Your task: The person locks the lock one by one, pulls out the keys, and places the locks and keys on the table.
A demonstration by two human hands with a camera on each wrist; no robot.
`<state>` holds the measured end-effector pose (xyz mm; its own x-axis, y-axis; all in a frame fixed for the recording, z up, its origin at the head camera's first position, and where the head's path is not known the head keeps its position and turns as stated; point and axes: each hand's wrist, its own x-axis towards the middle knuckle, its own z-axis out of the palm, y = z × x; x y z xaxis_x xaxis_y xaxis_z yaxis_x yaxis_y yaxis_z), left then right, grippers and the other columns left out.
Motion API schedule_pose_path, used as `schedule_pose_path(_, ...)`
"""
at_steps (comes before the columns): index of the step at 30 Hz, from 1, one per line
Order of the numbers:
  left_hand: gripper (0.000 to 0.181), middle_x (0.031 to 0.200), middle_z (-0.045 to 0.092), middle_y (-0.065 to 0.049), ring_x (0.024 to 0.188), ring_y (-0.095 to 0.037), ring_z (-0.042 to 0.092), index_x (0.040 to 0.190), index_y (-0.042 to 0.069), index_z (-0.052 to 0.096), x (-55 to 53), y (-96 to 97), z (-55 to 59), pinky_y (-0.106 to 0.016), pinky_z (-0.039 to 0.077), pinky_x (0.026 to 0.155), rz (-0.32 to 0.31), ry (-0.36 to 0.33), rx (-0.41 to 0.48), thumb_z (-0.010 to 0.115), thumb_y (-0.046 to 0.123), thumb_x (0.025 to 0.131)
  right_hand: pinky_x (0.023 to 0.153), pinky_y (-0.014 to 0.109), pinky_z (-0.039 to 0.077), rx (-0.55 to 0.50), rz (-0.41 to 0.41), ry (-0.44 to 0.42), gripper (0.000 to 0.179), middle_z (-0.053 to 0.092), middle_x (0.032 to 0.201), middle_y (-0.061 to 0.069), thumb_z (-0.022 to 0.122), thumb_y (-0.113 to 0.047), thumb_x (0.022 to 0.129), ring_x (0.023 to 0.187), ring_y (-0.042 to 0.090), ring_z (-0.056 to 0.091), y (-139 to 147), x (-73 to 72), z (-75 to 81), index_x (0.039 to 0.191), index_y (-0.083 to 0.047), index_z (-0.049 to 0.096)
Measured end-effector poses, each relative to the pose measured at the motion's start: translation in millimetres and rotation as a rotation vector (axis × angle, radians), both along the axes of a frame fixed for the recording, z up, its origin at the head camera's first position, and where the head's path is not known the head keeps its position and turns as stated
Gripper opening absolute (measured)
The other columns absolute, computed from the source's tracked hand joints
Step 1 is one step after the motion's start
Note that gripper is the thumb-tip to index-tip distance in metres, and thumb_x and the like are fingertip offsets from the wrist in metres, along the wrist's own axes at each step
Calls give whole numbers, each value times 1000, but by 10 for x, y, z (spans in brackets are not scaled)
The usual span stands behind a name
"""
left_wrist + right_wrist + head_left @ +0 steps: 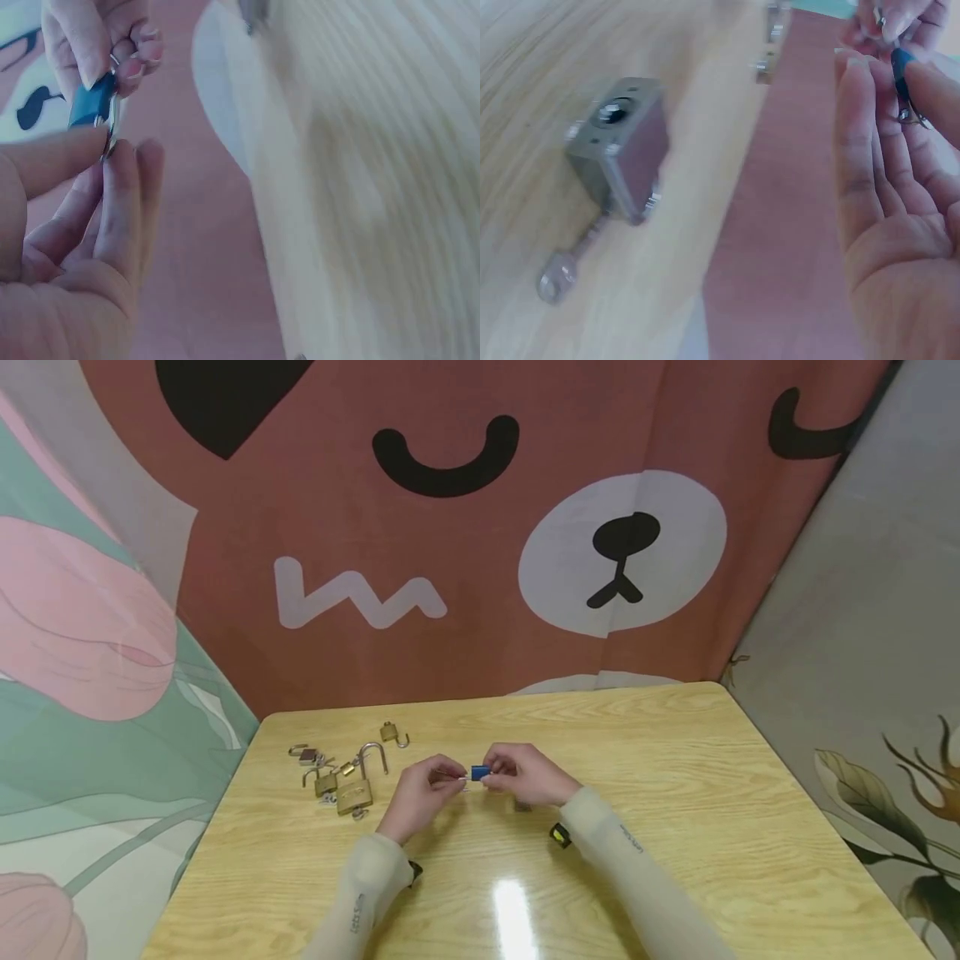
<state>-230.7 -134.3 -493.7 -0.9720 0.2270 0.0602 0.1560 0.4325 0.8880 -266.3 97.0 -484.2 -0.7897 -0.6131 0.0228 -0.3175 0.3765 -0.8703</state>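
Note:
A small blue padlock [481,772] is held up between both hands over the table. My right hand [525,774] pinches its blue body between thumb and fingers; a thin silver loop [911,116] shows by that hand's fingers in the right wrist view. My left hand [424,793] pinches a slim silver piece [111,139] at the padlock's other end, its shape mostly hidden by the fingertips. Below the right hand, a blocky metal padlock [622,150] lies on the table, with a key [559,274] sticking out from its lower side.
At the left of the wooden table [675,843] lie several padlocks, among them a large brass padlock [354,796] with a tall raised shackle. A small brass padlock [388,732] lies behind them. A printed curtain [480,652] hangs along the table's far edge.

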Motion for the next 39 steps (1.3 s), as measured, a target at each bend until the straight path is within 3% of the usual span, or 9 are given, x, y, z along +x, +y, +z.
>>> schedule_pose_path(4, 10, 97, 74, -8, 93, -32, 75, 109, 4, 71, 65, 85, 102, -52, 62, 85, -34, -17, 84, 68, 9, 100, 81, 35, 59, -41, -18, -19, 8, 74, 100, 17, 68, -18, 102, 94, 39, 72, 109, 51, 91, 107, -13, 66)
schedule_pose_path(7, 9, 96, 74, -9, 91, -34, 75, 109, 4, 68, 90, 134, 119, -53, 61, 84, -56, -10, 148, 68, 8, 100, 81, 37, 59, -58, -21, 5, 12, 74, 98, 14, 67, -20, 103, 92, 38, 72, 152, 73, 93, 114, -15, 67)
schedule_pose_path(11, 15, 100, 74, -7, 93, -29, 75, 111, 13, 68, 117, 160, 108, -44, 62, 85, -94, 21, 167, 73, 10, 97, 81, 48, 61, -110, -21, 8, 20, 72, 98, 15, 64, -18, 105, 89, 33, 73, 197, 102, 70, 125, -16, 67)
schedule_pose_path(15, 26, 100, 76, -3, 90, -17, 74, 113, 17, 71, 136, 154, 79, -32, 62, 84, -128, 91, 138, 82, 12, 90, 79, 57, 60, -177, -18, -22, 21, 72, 100, 20, 62, -16, 105, 84, 25, 73, 235, 122, 50, 125, -12, 68)
schedule_pose_path(20, 21, 93, 79, -2, 81, -14, 75, 108, 16, 78, 147, 173, 80, -29, 62, 76, -89, 172, 156, 84, 17, 88, 80, 61, 59, -259, 4, -84, 20, 72, 99, 18, 62, -15, 105, 84, 21, 72, 260, 140, 55, 123, -9, 67)
schedule_pose_path(25, 10, 84, 77, -13, 71, -20, 75, 101, 7, 77, 147, 222, 86, -32, 64, 66, -74, 167, 258, 75, 14, 95, 80, 57, 60, -276, 3, -70, 20, 72, 100, 14, 64, -16, 104, 88, 35, 72, 261, 172, 85, 122, -9, 68)
schedule_pose_path(28, 13, 80, 75, -16, 68, -20, 73, 97, 5, 72, 139, 252, 79, -33, 63, 64, -82, 138, 268, 67, 16, 102, 80, 54, 61, -276, 10, -50, 20, 72, 103, 18, 64, -15, 104, 91, 42, 71, 253, 185, 88, 122, -8, 68)
schedule_pose_path(34, 36, 65, 61, -8, 55, -20, 57, 88, 5, 61, 130, 292, 20, -28, 51, 52, -123, 44, 186, 47, 28, 112, 83, 51, 62, -265, 11, -24, 18, 73, 103, 16, 66, -14, 103, 91, 37, 74, 238, 199, 73, 119, -8, 70)
schedule_pose_path(39, 43, 61, 42, 2, 52, -8, 38, 78, 8, 51, 141, 316, -5, -21, 35, 52, -119, 46, 136, 41, 29, 114, 81, 50, 62, -273, 16, -27, 19, 74, 100, 15, 67, -13, 102, 87, 25, 75, 236, 211, 74, 120, -6, 71)
